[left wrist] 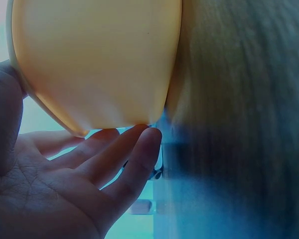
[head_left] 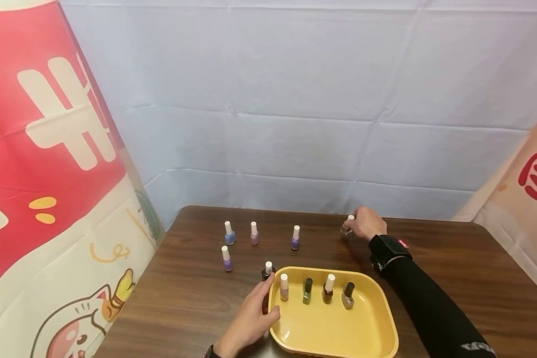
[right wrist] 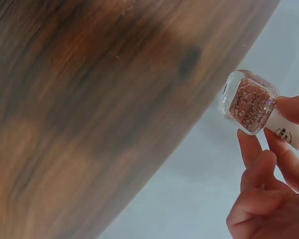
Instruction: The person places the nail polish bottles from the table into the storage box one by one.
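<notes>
My right hand [head_left: 369,223] pinches a nail polish bottle [right wrist: 251,102] by its white cap near the table's far edge. Reddish-pink glitter shows through the clear glass in the right wrist view, where the bottle appears tilted. At the near left, my left hand [head_left: 250,315] grips the side of a yellow tray [head_left: 331,335], thumb at the rim and fingers along the outer wall. Inside the tray, several bottles stand in a row: a pale pink one [head_left: 284,288], a green one [head_left: 307,292], a dark one [head_left: 328,289] and a greyish one [head_left: 347,297].
Left of centre on the brown table [head_left: 183,298] stand a blue bottle [head_left: 229,234], a mauve bottle [head_left: 254,234], a purple bottle [head_left: 295,238] and a violet bottle [head_left: 226,259]. A black bottle [head_left: 268,271] is close outside the tray's corner. Behind hangs a pale cloth [head_left: 295,99].
</notes>
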{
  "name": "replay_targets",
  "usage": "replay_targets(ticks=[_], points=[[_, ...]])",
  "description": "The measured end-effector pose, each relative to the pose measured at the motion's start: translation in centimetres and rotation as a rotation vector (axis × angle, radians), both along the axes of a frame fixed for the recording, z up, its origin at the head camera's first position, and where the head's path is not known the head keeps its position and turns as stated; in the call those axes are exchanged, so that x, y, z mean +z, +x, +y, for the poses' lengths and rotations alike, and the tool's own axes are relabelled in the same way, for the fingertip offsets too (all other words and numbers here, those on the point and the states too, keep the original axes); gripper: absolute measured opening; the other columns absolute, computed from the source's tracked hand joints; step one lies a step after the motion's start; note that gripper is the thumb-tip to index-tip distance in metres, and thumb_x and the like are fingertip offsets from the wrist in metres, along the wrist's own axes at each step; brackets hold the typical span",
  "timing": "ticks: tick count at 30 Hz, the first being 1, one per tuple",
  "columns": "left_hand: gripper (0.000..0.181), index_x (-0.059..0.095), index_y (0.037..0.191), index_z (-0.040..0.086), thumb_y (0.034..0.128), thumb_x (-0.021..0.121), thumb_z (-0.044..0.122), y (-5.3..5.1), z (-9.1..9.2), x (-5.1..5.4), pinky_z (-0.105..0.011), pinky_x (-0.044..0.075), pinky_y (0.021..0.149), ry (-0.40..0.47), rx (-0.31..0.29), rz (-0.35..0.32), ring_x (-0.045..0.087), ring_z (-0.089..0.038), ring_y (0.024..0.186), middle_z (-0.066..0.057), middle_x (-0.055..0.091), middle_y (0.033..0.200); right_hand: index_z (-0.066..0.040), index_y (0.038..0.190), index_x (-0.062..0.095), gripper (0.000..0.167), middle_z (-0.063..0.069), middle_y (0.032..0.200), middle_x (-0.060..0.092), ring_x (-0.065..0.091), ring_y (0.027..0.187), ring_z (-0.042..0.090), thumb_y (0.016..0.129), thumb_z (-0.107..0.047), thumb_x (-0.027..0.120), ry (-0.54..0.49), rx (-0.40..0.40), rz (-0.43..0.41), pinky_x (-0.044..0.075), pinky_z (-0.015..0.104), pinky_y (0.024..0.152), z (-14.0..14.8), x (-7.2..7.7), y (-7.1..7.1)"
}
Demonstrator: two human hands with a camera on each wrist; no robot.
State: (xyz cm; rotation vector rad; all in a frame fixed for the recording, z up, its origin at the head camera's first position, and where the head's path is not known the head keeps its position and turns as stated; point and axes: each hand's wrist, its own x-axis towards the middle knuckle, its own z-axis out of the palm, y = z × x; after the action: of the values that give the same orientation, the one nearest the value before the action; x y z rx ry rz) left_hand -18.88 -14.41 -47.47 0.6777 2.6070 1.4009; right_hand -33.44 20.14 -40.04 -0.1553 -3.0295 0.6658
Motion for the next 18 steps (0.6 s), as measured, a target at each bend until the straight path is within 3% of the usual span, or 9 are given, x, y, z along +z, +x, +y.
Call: replay_targets(ticks=[7,14,18], points=[[0.074,0.029,0.151,0.006,0.0857,0.060,0.017,-0.1,0.0,0.1,-0.023,0.051,0.085,0.004,-0.002,-0.024,0.056,-0.017,0.108,-0.011,0.049,0.141,-0.010,0.076,0.072,0.021,0.007,0.076,0.070,0.057,0.074,0.024,0.078,-0.031,0.069,0.025,0.024,0.019,0.041,0.036,0.058,0.0,1.0,0.5],[0.073,0.029,0.151,0.005,0.0853,0.060,0.016,0.0,-0.1,0.1,-0.020,0.050,0.081,0.005,-0.003,-0.014,0.056,-0.015,0.103,-0.010,0.051,0.136,-0.011,0.077,0.071,0.019,0.006,0.078,0.070,0.056,0.070,0.021,0.079,-0.030,0.069,0.041,0.077,0.049,0.038,0.030,0.053,-0.1,1.8,1.3],[0.073,0.030,0.151,0.005,0.0853,0.061,0.016,0.2,-0.1,0.2,-0.023,0.050,0.085,-0.002,0.001,0.004,0.056,-0.014,0.104,-0.009,0.052,0.136,-0.010,0.079,0.070,0.018,0.006,0.079,0.069,0.054,0.069,0.020,0.082,-0.028,0.067,0.051,0.116,0.071,0.037,0.029,0.054,-0.3,2.3,1.9]])
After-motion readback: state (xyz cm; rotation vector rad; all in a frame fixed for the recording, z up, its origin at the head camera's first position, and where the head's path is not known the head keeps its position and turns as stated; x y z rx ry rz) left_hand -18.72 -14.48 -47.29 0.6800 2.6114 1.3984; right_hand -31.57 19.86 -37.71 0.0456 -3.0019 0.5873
